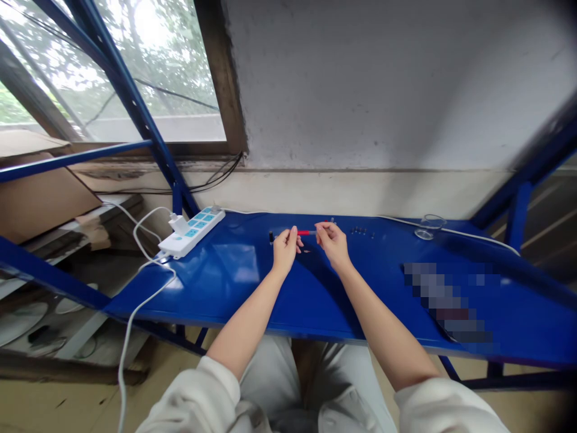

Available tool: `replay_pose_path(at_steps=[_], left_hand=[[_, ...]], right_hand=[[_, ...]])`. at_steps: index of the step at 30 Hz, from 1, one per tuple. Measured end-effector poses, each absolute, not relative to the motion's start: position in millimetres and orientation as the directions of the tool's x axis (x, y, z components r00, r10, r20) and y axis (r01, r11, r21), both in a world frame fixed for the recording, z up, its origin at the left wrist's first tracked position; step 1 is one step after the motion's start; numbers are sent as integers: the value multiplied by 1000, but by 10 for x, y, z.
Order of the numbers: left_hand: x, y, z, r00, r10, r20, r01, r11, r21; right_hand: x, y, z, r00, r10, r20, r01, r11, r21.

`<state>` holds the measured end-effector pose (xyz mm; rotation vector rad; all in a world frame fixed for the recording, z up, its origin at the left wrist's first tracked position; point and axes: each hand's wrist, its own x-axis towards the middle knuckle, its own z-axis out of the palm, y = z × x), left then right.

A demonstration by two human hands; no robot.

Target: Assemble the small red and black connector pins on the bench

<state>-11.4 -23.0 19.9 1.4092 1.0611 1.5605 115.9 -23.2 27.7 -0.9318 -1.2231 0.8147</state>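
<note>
bare blue table (234, 273) in front, power strip (192, 232) left, small parts (362, 231) beside right hand (332, 243)

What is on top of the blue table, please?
A power strip, a clear dish, dark parts and a red stick between left hand and right hand; these hide anything beneath.

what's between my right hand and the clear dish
Head view: a short row of small dark pieces near the right hand, then bare blue tabletop up to the dish.
</note>
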Motion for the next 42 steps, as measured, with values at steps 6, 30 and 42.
replay_pose_path(at_steps=[6,30,42], left_hand=[[-133,-220,210,-188,892,410,9,-416,909],[-140,-179,112,-77,854,515,200,-492,847],[-152,-238,169,31,845,533,201,-528,825]], right_hand=[[1214,-219,299,292,863,414,-35,442,-896],[1153,-204,197,-128,958,255,75,266,-961],[1169,-219,191,-268,907,324,102,361,-927]])
